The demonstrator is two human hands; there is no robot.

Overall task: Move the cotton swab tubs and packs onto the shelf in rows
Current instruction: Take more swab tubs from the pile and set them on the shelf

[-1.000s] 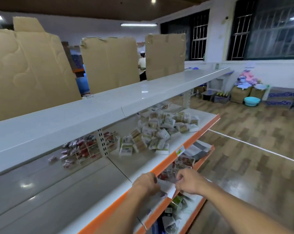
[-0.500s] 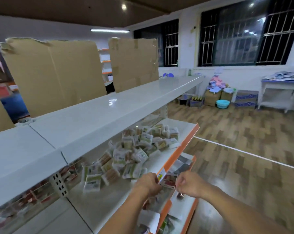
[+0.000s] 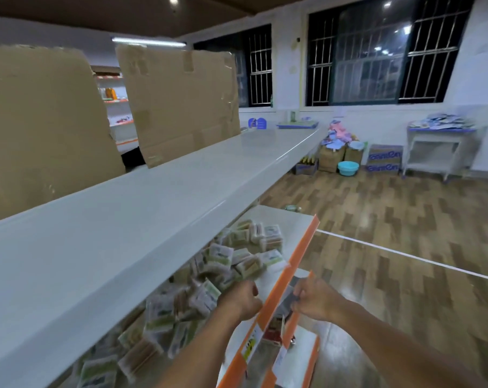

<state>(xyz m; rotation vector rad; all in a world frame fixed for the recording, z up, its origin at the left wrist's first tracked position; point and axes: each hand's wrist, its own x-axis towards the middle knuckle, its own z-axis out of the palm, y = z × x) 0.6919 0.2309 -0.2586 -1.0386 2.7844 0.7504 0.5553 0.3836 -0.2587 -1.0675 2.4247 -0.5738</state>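
Cotton swab packs (image 3: 223, 264) lie heaped on the middle shelf (image 3: 282, 219) — left hand (image 3: 241, 299) curled and seemingly empty beside them, right hand (image 3: 311, 299) pinching something dark and blurred — best lifted one at a time and squared into rows.

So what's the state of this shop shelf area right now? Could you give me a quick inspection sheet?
Surface: white metal shelf with orange front edge, under a bare white top shelf.
Job's things: clear packs of cotton swabs with green labels, in a loose heap, not in rows.
Clutter: red-and-white packets on the lower shelf.
Hands: left hand curled over the shelf beside the heap, contents unclear; right hand pinches a small blurred item at the lower shelf's edge.
Cables: nothing seen.
Surroundings: brown cardboard sheets standing behind, turquoise plastic basin and boxes on the wood-pattern floor, barred windows.
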